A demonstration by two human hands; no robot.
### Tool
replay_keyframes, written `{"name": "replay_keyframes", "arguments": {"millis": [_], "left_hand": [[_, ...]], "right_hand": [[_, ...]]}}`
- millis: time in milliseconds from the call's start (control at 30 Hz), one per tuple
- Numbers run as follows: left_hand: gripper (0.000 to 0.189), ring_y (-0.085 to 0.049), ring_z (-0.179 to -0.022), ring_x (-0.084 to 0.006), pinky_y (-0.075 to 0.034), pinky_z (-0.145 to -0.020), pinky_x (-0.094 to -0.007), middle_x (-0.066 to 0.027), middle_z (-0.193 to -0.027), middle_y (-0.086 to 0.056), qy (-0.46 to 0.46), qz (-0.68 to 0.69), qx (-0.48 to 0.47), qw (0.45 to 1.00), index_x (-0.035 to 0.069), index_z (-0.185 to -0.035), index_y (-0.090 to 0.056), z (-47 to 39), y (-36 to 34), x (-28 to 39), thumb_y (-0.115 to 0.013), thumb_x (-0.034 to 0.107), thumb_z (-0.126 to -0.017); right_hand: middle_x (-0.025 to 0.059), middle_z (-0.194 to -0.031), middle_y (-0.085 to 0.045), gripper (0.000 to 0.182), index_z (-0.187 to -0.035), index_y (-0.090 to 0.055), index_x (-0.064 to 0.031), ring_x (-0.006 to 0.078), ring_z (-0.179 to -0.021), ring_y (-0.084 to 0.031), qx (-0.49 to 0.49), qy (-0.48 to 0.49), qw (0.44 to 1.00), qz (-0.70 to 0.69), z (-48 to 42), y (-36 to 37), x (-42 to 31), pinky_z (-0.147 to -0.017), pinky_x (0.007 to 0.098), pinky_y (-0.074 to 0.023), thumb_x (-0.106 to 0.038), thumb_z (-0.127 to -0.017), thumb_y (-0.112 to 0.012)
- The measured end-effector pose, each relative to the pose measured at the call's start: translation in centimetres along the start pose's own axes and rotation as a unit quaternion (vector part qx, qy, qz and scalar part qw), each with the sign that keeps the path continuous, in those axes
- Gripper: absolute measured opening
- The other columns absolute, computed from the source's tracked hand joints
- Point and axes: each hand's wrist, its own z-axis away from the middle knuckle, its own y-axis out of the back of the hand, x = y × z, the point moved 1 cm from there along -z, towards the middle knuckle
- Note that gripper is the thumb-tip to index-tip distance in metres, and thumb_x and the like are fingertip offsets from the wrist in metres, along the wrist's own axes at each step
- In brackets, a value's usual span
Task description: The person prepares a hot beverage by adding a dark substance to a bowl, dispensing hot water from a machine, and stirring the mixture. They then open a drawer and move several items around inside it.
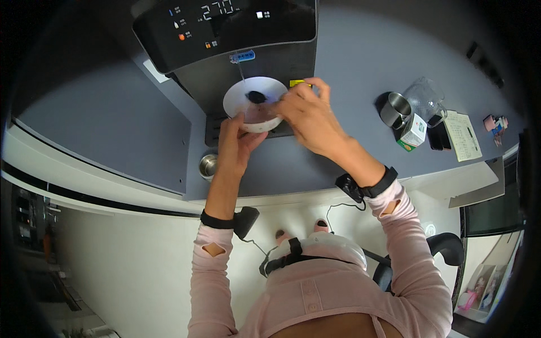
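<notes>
A white bowl (233, 98) is tilted under the spout of a black water dispenser (224, 31), and a thin stream of water runs down to its far side. My left hand (236, 143) holds the bowl from below, with the thumb on its near rim. At the bowl's right side is my right hand (308, 112), slightly blurred, with fingertips over the rim; whether it grips anything is hidden. Inside the bowl lie a dark spot or object (256, 97) and something pinkish under water, too unclear to name.
A small metal cup (208, 166) stands left of my left forearm. On the grey counter at the right are a steel mug (396, 109), a clear glass pitcher (424, 96), a small carton (414, 130), a dark phone-like object (439, 137) and a notebook (465, 137) with a pen.
</notes>
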Motion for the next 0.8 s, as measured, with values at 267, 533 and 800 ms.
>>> {"name": "replay_keyframes", "arguments": {"millis": [267,533,800], "left_hand": [[0.043,-0.062,-0.103,-0.0304,-0.058,-0.087,-0.0422,-0.0180,-0.116,-0.047,0.012,0.020,-0.017,1.000,0.004,-0.110,-0.039,-0.5,0.7,-0.2,-0.065,0.031,-0.089],[0.056,-0.059,-0.111,-0.0308,-0.058,-0.090,-0.0424,-0.0199,-0.122,-0.050,-0.002,-0.001,-0.010,1.000,-0.003,-0.130,-0.038,0.2,0.8,0.2,-0.060,0.031,-0.092],[0.056,-0.059,-0.111,-0.0311,-0.058,-0.089,-0.0404,-0.0209,-0.122,-0.050,-0.009,0.004,-0.015,1.000,-0.004,-0.130,-0.039,0.1,1.2,0.3,-0.059,0.032,-0.092]], "right_hand": [[0.0023,-0.089,-0.058,0.027,-0.094,-0.066,-0.0068,0.0224,-0.098,-0.051,0.003,0.001,1.000,-0.015,0.1,-0.3,0.1,-0.102,0.0473,-0.0280,0.000,-0.068,-0.062],[0.0028,-0.092,-0.061,0.024,-0.092,-0.066,-0.0061,0.0230,-0.094,-0.052,0.018,-0.006,1.000,-0.010,-0.1,-0.6,0.1,-0.099,0.0428,-0.0309,-0.002,-0.068,-0.063],[0.0069,-0.084,-0.062,0.007,-0.087,-0.067,-0.0046,0.0259,-0.086,-0.050,0.057,-0.077,0.986,-0.134,-0.1,-1.1,0.0,-0.089,0.0395,-0.0338,-0.008,-0.081,-0.065]]}}
